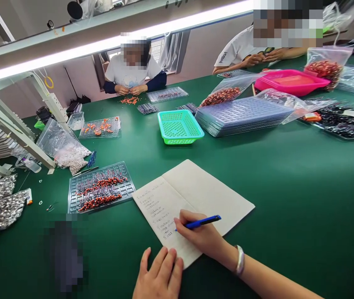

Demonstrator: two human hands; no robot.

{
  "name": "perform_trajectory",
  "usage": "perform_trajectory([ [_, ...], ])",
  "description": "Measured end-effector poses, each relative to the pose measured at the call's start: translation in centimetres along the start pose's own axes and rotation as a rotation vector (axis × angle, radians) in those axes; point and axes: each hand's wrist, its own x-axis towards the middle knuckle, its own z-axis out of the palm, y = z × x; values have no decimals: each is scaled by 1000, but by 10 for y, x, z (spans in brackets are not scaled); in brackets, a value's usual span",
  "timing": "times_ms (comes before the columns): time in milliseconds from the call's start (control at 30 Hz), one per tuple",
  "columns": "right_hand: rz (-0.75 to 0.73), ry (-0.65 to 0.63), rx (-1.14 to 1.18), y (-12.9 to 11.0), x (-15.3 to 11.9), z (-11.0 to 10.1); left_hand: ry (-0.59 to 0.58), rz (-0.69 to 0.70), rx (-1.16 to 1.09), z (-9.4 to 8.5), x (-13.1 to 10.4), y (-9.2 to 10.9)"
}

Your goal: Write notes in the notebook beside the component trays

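An open notebook (202, 195) lies on the green table (289, 187) in front of me, with handwritten lines on its left page. My right hand (200, 236) grips a blue pen (202, 222), its tip on the lower part of the left page. A silver bracelet (240, 260) sits on that wrist. My left hand (160, 276) rests flat with fingers apart on the notebook's near edge, holding nothing.
A grid tray (100, 192) with red-tipped parts lies left of the notebook. Farther back are a teal basket (180, 126), stacked clear trays (242, 116), a pink tray (291, 82) and bags of parts. Two other people work across the table. A white frame (18, 133) stands at left.
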Motion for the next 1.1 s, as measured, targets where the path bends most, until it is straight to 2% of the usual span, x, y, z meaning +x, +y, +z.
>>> perform_trajectory([
  [167,51,94,48,-1,4,-6,-37,-4,-19,-3,0,0],
  [333,68,114,64,-10,6,-9,-86,4,-19,-6,-1,-1],
  [533,67,66,45,-21,-6,5,-132,17,9,-7,-2,-1],
  [700,47,33,11,-17,-13,17,-108,12,6,-7,0,-1],
  [1100,4,-23,-43,-15,-17,18,-154,-6,-6,-10,-1,0],
])
